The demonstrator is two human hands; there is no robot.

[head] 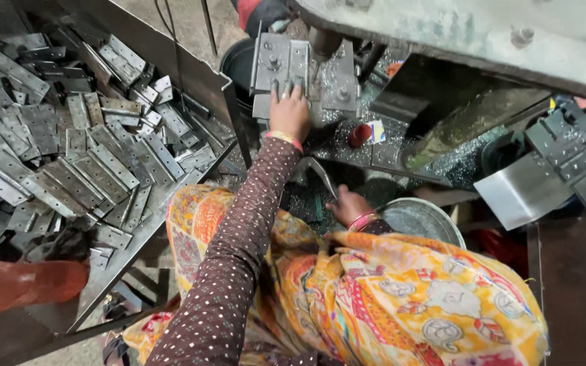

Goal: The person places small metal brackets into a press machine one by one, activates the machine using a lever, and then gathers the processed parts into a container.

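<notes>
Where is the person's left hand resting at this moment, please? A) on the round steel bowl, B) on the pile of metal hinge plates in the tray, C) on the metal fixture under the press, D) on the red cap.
C: the left hand lies with fingers spread on the metal fixture under the press, away from the tray of hinge plates.

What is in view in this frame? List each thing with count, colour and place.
metal hinge plates: too many to count, grey, heaped in the tray at left
tray: one, dark metal, left
press fixture: one, grey steel, top centre
machine body: one, pale grey-green, top right
red cap: one, on the machine bed
bucket: one, grey metal, right of centre
curved lever: one, grey, centre
left hand: on the press fixture
right hand: at the curved lever's lower end
</notes>
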